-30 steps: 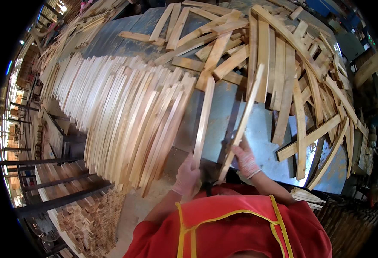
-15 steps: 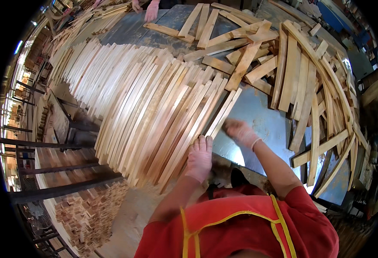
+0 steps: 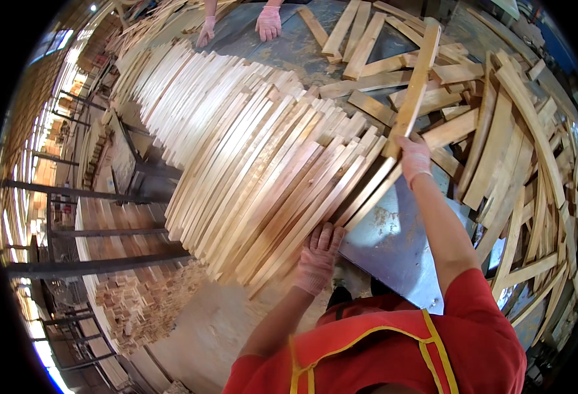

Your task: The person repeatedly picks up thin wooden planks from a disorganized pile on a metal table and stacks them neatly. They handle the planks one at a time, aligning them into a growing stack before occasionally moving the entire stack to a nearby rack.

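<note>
On metal table (image 3: 394, 236), right hand (image 3: 412, 157) gripping flat pale wooden slat (image 3: 417, 79), curved stacked slats (image 3: 262, 164)

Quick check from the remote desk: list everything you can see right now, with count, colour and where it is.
Stacked slats: many, pale wood, leaning in a long row across the table's left.
Loose slats: many, tan, jumbled on the right.
Single slat: one, tan, gripped at its lower end.
Table: one, grey metal, under the wood.
Block pile: many, pale, lower left.
Metal racks: several, dark, left.
Co-worker's hands: two, pink gloves, top edge.
Left hand: gloved, against the stack's near end.
Right hand: gloved, holding the single slat.
</note>
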Demonstrator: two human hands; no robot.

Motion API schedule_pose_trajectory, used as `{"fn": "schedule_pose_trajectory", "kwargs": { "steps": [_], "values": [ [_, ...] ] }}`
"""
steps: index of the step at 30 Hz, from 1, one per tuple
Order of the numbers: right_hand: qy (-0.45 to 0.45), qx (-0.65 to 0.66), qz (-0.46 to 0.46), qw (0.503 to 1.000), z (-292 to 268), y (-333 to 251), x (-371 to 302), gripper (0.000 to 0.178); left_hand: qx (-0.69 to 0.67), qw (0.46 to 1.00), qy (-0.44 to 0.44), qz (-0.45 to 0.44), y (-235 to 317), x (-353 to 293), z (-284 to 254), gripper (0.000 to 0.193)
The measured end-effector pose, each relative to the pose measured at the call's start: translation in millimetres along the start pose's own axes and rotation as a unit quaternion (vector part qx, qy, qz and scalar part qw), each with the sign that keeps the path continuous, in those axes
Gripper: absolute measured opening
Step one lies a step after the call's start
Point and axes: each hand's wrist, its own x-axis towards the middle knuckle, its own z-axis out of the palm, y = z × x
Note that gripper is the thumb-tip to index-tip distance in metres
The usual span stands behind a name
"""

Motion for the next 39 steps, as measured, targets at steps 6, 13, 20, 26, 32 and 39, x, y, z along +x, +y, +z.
{"fn": "schedule_pose_trajectory", "kwargs": {
  "steps": [6, 13, 20, 26, 32, 39],
  "values": [
    [-0.036, 0.274, 0.005, 0.961, -34.9, -62.9, -37.7, 0.036, 0.001, 1.0, 0.001, -0.003, -1.0, -10.4, -2.8, 0.068],
    [-0.171, 0.304, -0.027, 0.937, -89.1, -109.7, -173.6, 0.064, 0.162, 0.987, 0.002, -0.001, 5.1, 18.1, -13.8, 0.057],
    [-0.096, 0.086, 0.232, 0.964, -78.9, 64.6, -369.9, 0.05, 0.14, 0.989, -0.028, 0.032, 1.5, 31.6, -21.9, 0.055],
    [-0.178, -0.289, 0.297, 0.892, -20.4, 77.0, -392.8, 0.035, -0.016, 0.996, -0.017, 0.084, 25.5, 34.7, -52.4, 0.067],
    [-0.542, -0.424, 0.01, 0.725, -4.1, 6.1, -292.7, 0.036, 0.058, 0.995, -0.044, 0.064, 24.5, 55.7, -24.3, 0.081],
    [0.183, -0.497, -0.337, 0.778, -229.4, -156.4, -59.3, 0.05, 0.129, 0.99, 0.001, 0.063, 12.5, 49.9, 15.1, 0.077]
  ]
}}
